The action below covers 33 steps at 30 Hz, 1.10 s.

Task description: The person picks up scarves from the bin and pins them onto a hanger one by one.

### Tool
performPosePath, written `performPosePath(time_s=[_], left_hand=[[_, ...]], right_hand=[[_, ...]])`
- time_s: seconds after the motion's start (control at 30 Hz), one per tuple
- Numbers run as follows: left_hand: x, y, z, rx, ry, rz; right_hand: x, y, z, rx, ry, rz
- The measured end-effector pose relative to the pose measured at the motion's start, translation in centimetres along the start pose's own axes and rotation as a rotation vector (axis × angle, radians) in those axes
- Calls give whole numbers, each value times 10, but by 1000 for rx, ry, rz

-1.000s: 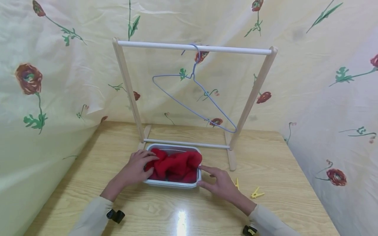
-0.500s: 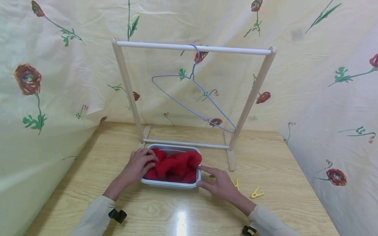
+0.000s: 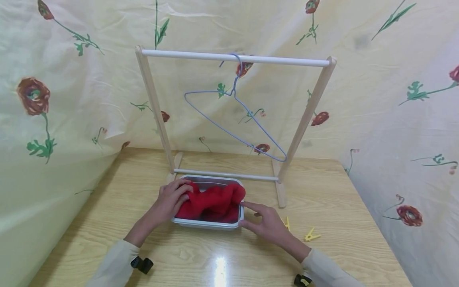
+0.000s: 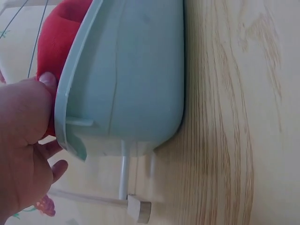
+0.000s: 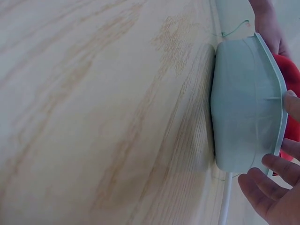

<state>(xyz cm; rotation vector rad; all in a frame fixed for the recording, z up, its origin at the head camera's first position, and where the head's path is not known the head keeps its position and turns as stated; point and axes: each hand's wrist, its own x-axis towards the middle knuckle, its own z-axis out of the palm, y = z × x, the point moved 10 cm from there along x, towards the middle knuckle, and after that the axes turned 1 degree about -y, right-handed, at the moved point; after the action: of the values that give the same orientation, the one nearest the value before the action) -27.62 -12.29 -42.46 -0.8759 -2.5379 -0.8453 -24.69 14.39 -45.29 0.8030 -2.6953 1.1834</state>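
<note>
A pale grey-green plastic tub point(image 3: 206, 225) stands on the table, holding a crumpled red fabric item point(image 3: 211, 201) whose folds rise above the rim. At the tub's left end my left hand point(image 3: 173, 199) grips the red fabric; the left wrist view shows its thumb point(image 4: 47, 80) against the cloth, just over the rim. My right hand point(image 3: 265, 223) touches the tub's right end with extended index finger and thumb, and its other fingers point(image 5: 265, 183) are loosely spread beside the tub. The full shape of the fabric item is hidden in its folds.
Behind the tub stands a wooden rack with a white top bar point(image 3: 279, 60) and a lower bar point(image 3: 229, 174). A blue wire hanger point(image 3: 215, 123) hangs tilted from the top bar. Yellow clothespins point(image 3: 312, 235) lie right of the right hand. Flowered cloth point(image 3: 71, 127) surrounds the table.
My left hand's thumb and fingers have closed in on the red fabric, and its left part has bunched up slightly. The right hand and the hanger have stayed put.
</note>
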Motion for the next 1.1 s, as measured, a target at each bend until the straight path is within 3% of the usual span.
performPosePath(time_s=[0.27,0.6,0.77,1.1], left_hand=[[-3,-2,5,8,-75,27],[-4,-17,11,-24,-178,-119],[-1,-19,10,-7,-157,-136],[2,-19,5,11,-78,-98]], right_hand=[[-1,0,-1,-6,2,0],[-1,-1,-1,3,-2,8],[0,-2,-1,5,-1,2],[1,0,0,-11,4,-1]])
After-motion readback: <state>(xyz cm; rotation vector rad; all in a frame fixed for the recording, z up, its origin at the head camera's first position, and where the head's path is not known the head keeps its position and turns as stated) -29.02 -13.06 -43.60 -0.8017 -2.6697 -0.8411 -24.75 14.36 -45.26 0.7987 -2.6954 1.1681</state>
